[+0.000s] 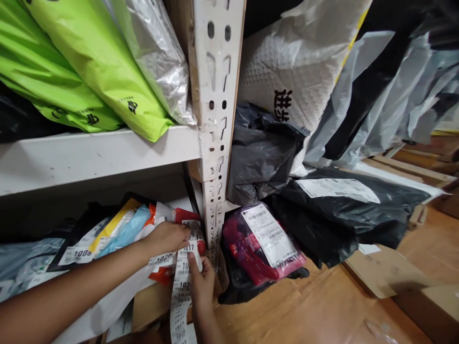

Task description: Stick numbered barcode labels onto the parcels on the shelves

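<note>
We see the left hand (168, 237) reaching in from the lower left, forearm stretched nearly level, fingers curled down and pressing a numbered sticker onto the red parcel (186, 220) at the right end of the lower shelf, just beside the white slotted upright (215, 119). The grip is half closed: fingertips flat on the label, not clenched.

The right hand (202, 282) comes up from below, wrist vertical, thumb and fingers pinching the label strip (181, 291). That strip hangs down in a long white ribbon printed with numbers; we read 1017 near the top and others in the 1020s lower down. Both hands sit close together, nearly touching, at the parcel's front edge.

On the same shelf, left of the red parcel, lie more soft packets already tagged, 1 marked 1008 (77, 254). Above, lime-green mailers (89, 62) lean on the upper shelf. Right of the upright, a red packet with a shipping label (263, 241) rests on cardboard beside black bags (344, 215)
</note>
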Motion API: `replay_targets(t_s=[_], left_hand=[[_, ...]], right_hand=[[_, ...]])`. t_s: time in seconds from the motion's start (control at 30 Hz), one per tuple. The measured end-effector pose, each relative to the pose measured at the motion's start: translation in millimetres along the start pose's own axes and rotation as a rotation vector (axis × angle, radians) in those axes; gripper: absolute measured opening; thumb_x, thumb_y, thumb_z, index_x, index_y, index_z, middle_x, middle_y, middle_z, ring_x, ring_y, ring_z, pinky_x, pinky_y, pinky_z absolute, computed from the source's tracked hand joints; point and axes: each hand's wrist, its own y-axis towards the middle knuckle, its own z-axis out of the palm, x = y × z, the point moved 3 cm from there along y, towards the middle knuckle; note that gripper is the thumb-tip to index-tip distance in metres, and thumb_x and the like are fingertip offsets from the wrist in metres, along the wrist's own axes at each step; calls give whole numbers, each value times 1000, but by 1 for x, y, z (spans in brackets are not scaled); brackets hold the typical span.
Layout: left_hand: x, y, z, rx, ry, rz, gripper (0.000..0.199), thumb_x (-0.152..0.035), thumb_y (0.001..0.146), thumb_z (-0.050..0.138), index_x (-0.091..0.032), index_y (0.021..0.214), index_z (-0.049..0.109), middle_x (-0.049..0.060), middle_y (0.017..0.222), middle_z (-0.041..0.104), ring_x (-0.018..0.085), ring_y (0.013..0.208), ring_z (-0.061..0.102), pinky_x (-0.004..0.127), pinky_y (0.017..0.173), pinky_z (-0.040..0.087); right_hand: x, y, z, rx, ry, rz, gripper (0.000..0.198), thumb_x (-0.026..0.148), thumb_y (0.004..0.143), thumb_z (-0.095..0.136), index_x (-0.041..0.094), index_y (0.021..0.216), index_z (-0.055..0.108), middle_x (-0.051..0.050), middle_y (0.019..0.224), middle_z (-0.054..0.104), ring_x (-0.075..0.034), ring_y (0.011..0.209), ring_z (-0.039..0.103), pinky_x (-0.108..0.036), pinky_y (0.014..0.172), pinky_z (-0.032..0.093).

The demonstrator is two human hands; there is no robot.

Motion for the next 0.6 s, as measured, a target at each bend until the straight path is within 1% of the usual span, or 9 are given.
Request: replay_targets(t_s=[0.07, 0.1, 0.13, 0.23, 0.3, 0.33, 0.47, 0.53, 0.6], left_hand=[[-2, 1, 2, -8, 8, 5, 23, -27, 88, 47, -16, 96, 65, 12, 96, 72, 30, 87, 69, 39, 69, 54], [-3, 1, 3, -13, 12, 7, 22, -26, 88, 47, -17, 97, 65, 12, 95, 72, 30, 86, 69, 38, 68, 54], [-3, 1, 4, -17, 16, 9, 22, -25, 88, 47, -17, 97, 65, 12, 95, 71, 30, 85, 69, 38, 66, 54], [-4, 2, 9, -27, 30, 8, 22, -23, 88, 46, -17, 99, 64, 11, 94, 71, 28, 82, 69, 35, 63, 53], [-4, 2, 11, -29, 38, 8, 22, -23, 89, 44, -17, 100, 62, 10, 94, 71, 27, 82, 68, 34, 63, 52], [-4, 2, 12, -29, 41, 7, 23, -24, 89, 44, -17, 101, 62, 10, 94, 71, 26, 82, 68, 33, 63, 51], [-3, 2, 14, -24, 47, -4, 23, -24, 89, 43, -17, 103, 61, 9, 96, 70, 25, 81, 68, 31, 62, 50], [-3, 1, 14, -26, 45, 0, 24, -23, 90, 42, -16, 103, 61, 11, 97, 70, 25, 80, 68, 32, 61, 50], [-3, 0, 14, -32, 41, 7, 25, -23, 90, 42, -15, 103, 61, 12, 97, 69, 27, 80, 68, 33, 60, 50]], right_hand=[[1, -1, 3, 81, 1, 10, 53, 64, 50, 75, 16, 69, 61, -3, 66, 65, -16, 60, 54, -28, 60, 45], [1, -2, 3, 101, -15, 13, 54, 64, 52, 74, 16, 73, 63, -5, 69, 67, -17, 62, 55, -28, 61, 46], [1, -1, 3, 102, -41, 12, 54, 65, 53, 72, 15, 71, 63, -5, 67, 67, -17, 60, 54, -28, 59, 45], [0, 0, -2, -4, -88, 11, 56, 72, 56, 65, 18, 55, 53, 0, 52, 56, -13, 51, 45, -26, 51, 40], [1, 0, -4, -25, -73, 33, 56, 73, 57, 63, 19, 53, 48, 2, 49, 52, -12, 49, 43, -26, 51, 39], [2, 0, -5, 8, -62, 52, 55, 71, 56, 66, 19, 55, 50, 2, 51, 54, -12, 51, 44, -25, 52, 40], [15, -1, -8, 279, -81, 147, 52, 54, 43, 83, 14, 74, 68, -2, 68, 68, -14, 59, 55, -27, 62, 45], [21, 0, -15, 335, -126, 181, 50, 50, 41, 84, 13, 72, 71, -4, 67, 69, -14, 57, 56, -26, 59, 45], [25, 1, -22, 345, -188, 196, 44, 50, 45, 83, 13, 65, 70, -3, 62, 67, -13, 52, 53, -24, 52, 41]])
